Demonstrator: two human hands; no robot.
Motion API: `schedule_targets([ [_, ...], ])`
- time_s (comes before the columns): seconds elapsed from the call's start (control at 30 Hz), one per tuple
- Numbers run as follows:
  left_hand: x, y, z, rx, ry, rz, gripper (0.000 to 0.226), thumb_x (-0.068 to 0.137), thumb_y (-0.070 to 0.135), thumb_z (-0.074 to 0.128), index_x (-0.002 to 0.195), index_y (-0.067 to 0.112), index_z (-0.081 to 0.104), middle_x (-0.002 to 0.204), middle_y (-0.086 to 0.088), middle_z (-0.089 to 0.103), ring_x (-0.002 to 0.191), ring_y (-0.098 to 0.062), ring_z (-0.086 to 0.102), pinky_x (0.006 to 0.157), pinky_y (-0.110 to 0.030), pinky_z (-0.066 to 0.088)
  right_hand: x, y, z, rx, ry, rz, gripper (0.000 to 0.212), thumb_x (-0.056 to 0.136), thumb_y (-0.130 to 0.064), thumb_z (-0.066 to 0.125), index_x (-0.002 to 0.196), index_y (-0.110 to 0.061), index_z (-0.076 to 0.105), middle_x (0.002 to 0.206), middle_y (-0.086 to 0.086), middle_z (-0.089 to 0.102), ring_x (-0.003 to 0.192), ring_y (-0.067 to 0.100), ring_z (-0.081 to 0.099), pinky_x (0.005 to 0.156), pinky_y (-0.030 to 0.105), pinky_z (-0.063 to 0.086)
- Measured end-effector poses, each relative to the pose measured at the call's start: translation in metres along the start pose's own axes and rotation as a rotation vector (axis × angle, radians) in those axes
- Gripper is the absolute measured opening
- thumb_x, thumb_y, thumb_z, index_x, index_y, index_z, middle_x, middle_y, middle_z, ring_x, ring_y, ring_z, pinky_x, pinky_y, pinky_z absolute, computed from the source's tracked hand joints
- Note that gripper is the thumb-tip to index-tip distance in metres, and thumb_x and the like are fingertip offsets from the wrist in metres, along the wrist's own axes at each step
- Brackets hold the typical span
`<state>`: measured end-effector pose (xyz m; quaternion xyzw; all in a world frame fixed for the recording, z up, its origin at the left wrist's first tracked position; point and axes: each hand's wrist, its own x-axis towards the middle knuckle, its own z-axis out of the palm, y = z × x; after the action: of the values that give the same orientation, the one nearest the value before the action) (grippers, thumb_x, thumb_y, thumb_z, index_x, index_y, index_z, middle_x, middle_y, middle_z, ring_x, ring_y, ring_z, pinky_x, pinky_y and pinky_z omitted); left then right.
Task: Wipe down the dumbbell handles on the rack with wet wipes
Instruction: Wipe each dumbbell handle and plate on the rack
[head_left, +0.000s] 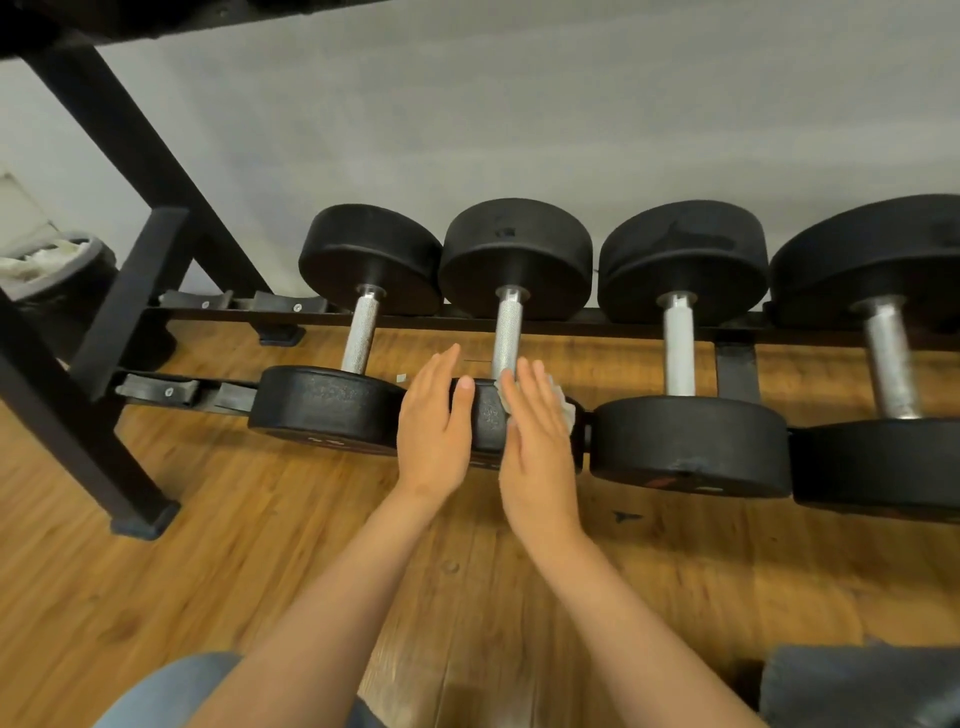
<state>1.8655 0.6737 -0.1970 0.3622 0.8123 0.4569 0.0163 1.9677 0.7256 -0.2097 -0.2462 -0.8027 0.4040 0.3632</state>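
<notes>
Right hand (537, 441) over wipe (567, 404) — left hand (434, 431) flat.

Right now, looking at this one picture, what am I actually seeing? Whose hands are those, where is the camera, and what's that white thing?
No machine here: a person wears a camera on the head, so you see what they see, looking down. Four black dumbbells sit on a low rack above a wooden floor. The left hand is open, thumb on the near head of the second dumbbell from the left. The right hand, fingers straight, presses a white wipe to that same head, near the end of its metal handle. A bin stands at far left.
</notes>
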Motion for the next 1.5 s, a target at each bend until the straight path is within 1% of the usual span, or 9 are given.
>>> schedule_targets([
  [0.23, 0.008, -0.002, 0.001, 0.029, 0.041, 0.048, 0.049, 0.098, 0.043, 0.035, 0.138, 0.022, 0.054, 0.147, 0.005, 0.048, 0.136, -0.010, 0.041, 0.115, -0.047, 0.033, 0.079, -0.016, -0.050, 0.204, -0.015, 0.323, 0.041, 0.106, -0.018, 0.034, 0.146, -0.021, 0.041, 0.153, -0.006, 0.039, 0.141, 0.006, 0.032, 0.110, 0.018, 0.022],
  [0.4, 0.021, -0.003, -0.004, -0.182, 0.089, -0.068, 0.034, 0.100, 0.039, 0.044, 0.129, 0.028, 0.058, 0.144, 0.013, 0.046, 0.135, -0.004, 0.038, 0.117, -0.047, 0.027, 0.125, -0.008, -0.040, 0.371, 0.125, 0.602, 0.040, 0.106, -0.015, 0.032, 0.145, -0.018, 0.041, 0.146, 0.003, 0.044, 0.131, 0.017, 0.043, 0.104, 0.028, 0.036],
  [0.57, 0.029, 0.000, -0.001, -0.022, 0.119, 0.022, 0.041, 0.094, 0.043, 0.039, 0.123, 0.023, 0.061, 0.140, 0.009, 0.050, 0.131, -0.005, 0.041, 0.114, -0.042, 0.032, 0.162, 0.012, -0.017, 0.591, 0.205, 0.983, 0.039, 0.104, -0.014, 0.041, 0.140, -0.003, 0.033, 0.137, 0.018, 0.048, 0.123, 0.032, 0.051, 0.102, 0.040, 0.043],
  [0.7, 0.027, -0.001, 0.003, -0.099, 0.149, -0.015, 0.024, 0.099, 0.040, 0.043, 0.111, 0.030, 0.061, 0.119, 0.019, 0.058, 0.116, 0.006, 0.047, 0.105, -0.027, 0.038, 0.174, 0.026, -0.002, 0.619, 0.201, 1.020, 0.039, 0.102, -0.024, 0.048, 0.134, -0.003, 0.042, 0.126, 0.014, 0.057, 0.115, 0.030, 0.059, 0.099, 0.040, 0.048],
  [0.83, 0.026, 0.002, 0.000, -0.133, 0.131, -0.052, 0.020, 0.095, 0.042, 0.043, 0.103, 0.035, 0.060, 0.103, 0.025, 0.058, 0.107, 0.013, 0.047, 0.090, -0.009, 0.034, 0.171, 0.024, 0.003, 0.715, 0.104, 0.967, 0.020, 0.102, -0.027, 0.048, 0.106, -0.010, 0.058, 0.094, 0.006, 0.062, 0.100, 0.022, 0.061, 0.094, 0.035, 0.048],
  [1.0, 0.026, 0.004, -0.001, -0.146, 0.119, -0.076, 0.026, 0.093, 0.045, 0.041, 0.101, 0.033, 0.062, 0.100, 0.023, 0.059, 0.106, 0.008, 0.049, 0.086, -0.010, 0.037, 0.162, 0.016, 0.003, 0.845, 0.002, 0.944, 0.023, 0.100, -0.026, 0.051, 0.115, -0.011, 0.060, 0.105, 0.004, 0.061, 0.089, 0.016, 0.058, 0.083, 0.031, 0.045],
  [1.13, 0.026, 0.005, -0.001, -0.138, 0.107, -0.082, 0.026, 0.093, 0.046, 0.039, 0.099, 0.034, 0.062, 0.099, 0.023, 0.060, 0.104, 0.007, 0.050, 0.085, -0.010, 0.036, 0.158, 0.021, 0.008, 0.432, -0.047, 0.746, 0.028, 0.096, -0.010, 0.057, 0.119, -0.023, 0.064, 0.123, -0.003, 0.050, 0.103, 0.014, 0.051, 0.078, 0.022, 0.046],
  [1.23, 0.026, 0.004, -0.001, -0.141, 0.097, -0.093, 0.028, 0.093, 0.047, 0.039, 0.099, 0.033, 0.062, 0.099, 0.022, 0.060, 0.104, 0.007, 0.050, 0.085, -0.012, 0.038, 0.158, 0.027, 0.013, 0.162, 0.010, 0.599, 0.032, 0.086, -0.009, 0.071, 0.094, -0.039, 0.063, 0.135, 0.002, 0.047, 0.124, 0.025, 0.046, 0.097, 0.039, 0.050],
  [1.5, 0.029, 0.002, -0.004, -0.187, 0.054, -0.096, 0.025, 0.093, 0.048, 0.040, 0.097, 0.035, 0.061, 0.097, 0.024, 0.059, 0.104, 0.006, 0.051, 0.087, -0.014, 0.039, 0.160, 0.041, 0.004, 0.193, 0.150, 0.625, 0.029, 0.087, -0.016, 0.072, 0.114, -0.008, 0.067, 0.121, 0.006, 0.063, 0.111, 0.018, 0.056, 0.089, 0.027, 0.044],
])
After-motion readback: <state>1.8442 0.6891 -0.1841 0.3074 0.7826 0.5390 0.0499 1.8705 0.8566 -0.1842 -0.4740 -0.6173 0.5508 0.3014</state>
